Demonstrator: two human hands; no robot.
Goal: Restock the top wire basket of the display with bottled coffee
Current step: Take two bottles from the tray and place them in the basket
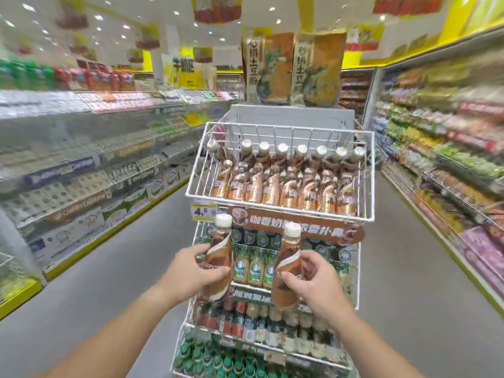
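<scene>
The white top wire basket [275, 216] of the display stands ahead of me and holds two rows of brown bottled coffee [289, 184] with cream caps. My left hand [191, 271] grips one upright coffee bottle [219, 249] below the basket's front left corner. My right hand [316, 282] grips a second coffee bottle [287, 264], also upright, below the basket's front middle. Both bottles are held in front of the lower tiers, clear of the basket's rim.
Lower wire tiers [351, 282] hold other bottled drinks. A yellow price tag [203, 211] and a brown sign [297, 227] hang under the basket. Two large cartons [294, 69] stand on the display's top. Stocked shelves [81, 173] line both sides of the grey aisle.
</scene>
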